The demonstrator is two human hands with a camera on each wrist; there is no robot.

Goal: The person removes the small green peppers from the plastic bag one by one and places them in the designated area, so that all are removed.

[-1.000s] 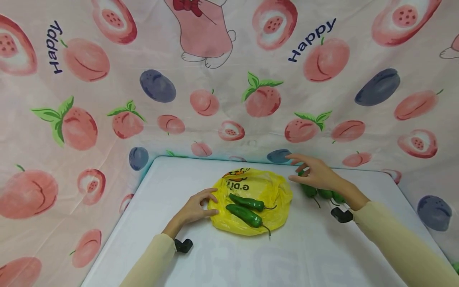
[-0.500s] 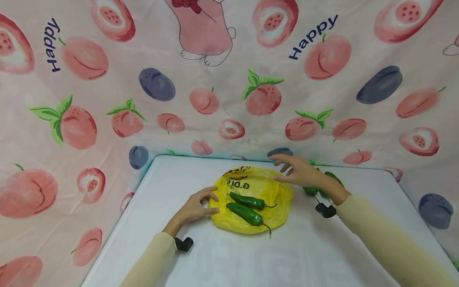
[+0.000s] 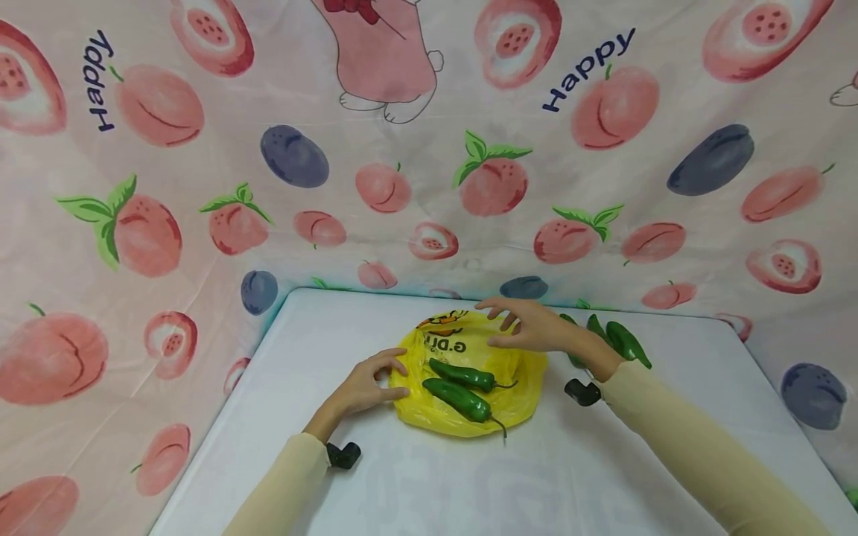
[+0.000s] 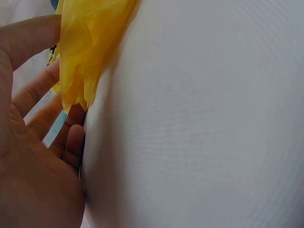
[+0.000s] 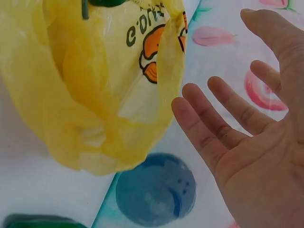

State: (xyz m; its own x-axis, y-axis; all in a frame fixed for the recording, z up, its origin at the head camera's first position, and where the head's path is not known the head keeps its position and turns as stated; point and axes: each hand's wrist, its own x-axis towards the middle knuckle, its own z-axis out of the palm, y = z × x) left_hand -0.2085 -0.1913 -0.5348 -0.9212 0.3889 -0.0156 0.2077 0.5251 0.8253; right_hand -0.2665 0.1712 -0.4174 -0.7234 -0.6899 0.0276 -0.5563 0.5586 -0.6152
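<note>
A yellow plastic bag [image 3: 523, 406] lies spread open on the table, and two long green peppers [image 3: 461, 400] rest on it side by side, stems to the right. My left hand [image 3: 364, 385] is at the bag's left edge, thumb and fingers spread apart around that edge. In the left wrist view the fingers [image 4: 35, 90] reach behind the hanging yellow plastic [image 4: 88, 42]. Over the bag's far right part hovers my right hand [image 3: 526, 327], fingers loosely spread, holding nothing. The right wrist view shows its bare palm [image 5: 270, 166] beside the bag rim [image 5: 109, 95].
Several more green peppers [image 3: 626, 344] lie on the white table [image 3: 322, 320] right of the bag, partly behind the right forearm. A fruit-printed cloth [image 3: 415, 141] hangs behind the table and along its sides. Each wrist wears a small black camera [image 3: 582, 392].
My right hand has moved left from above the pepper group to over the bag, uncovering more of those peppers. The left hand, the bag and its two peppers stay put.
</note>
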